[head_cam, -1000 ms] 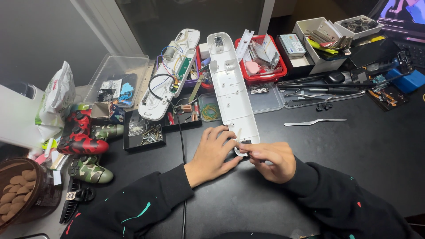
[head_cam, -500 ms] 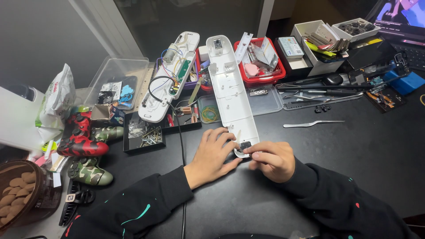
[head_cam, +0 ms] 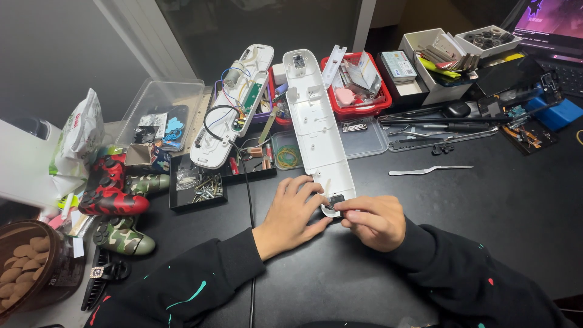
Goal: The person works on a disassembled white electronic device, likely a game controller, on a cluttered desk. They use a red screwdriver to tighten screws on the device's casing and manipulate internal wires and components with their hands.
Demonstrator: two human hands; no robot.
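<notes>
Long white casing (head_cam: 319, 121), near end between both hands (head_cam: 331, 214)

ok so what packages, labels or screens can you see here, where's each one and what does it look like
Snack bag: far left by the wall, crinkled, white with green and red print.
Small carton: left, in front of the clear plastic tub, open flap, dark blue with brown inside.
Flat boxes: top centre-right, in a dark tray beside the red tray, pale with bluish print.
Screen: top right corner, lit purple-pink, only partly in view.
</notes>
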